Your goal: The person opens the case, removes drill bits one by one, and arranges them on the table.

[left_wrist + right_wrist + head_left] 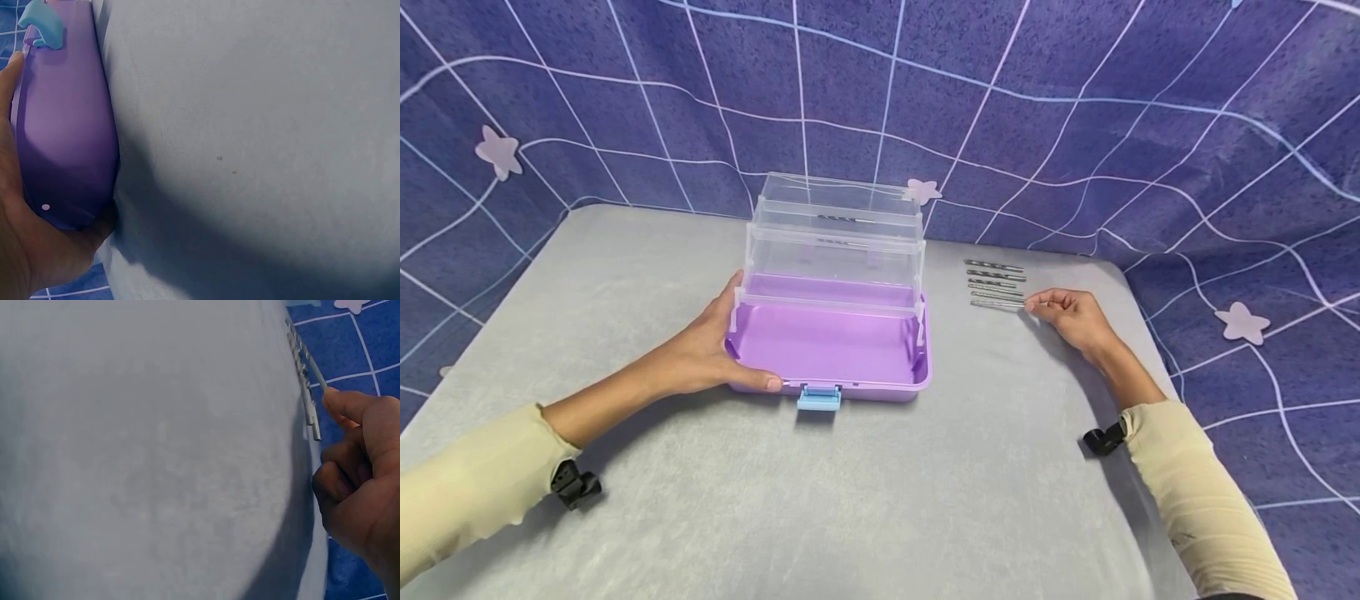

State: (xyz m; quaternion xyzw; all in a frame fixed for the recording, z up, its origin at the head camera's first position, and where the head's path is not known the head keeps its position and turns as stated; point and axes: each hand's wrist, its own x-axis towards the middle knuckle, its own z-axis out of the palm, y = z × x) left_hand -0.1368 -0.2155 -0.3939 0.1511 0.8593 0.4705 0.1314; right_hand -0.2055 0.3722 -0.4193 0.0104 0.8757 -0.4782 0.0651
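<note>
A purple toolbox (835,342) stands open on the grey table, its clear tiered trays (880,233) raised at the back. My left hand (700,354) grips its left side, the thumb along the front rim and the fingers round the side. At the right, my right hand (1075,321) pinches the shank end of a thin silver drill bit (997,305). In the right wrist view that drill bit (312,362) slants beside the others. Several more drill bits (996,276) lie in a row just beyond it on the table.
Some drill bits (837,219) show in the clear trays. A light blue latch (818,398) hangs at the toolbox's front. Behind the grey table (880,500) rises a purple-blue cloth (955,83) with grid lines and stars.
</note>
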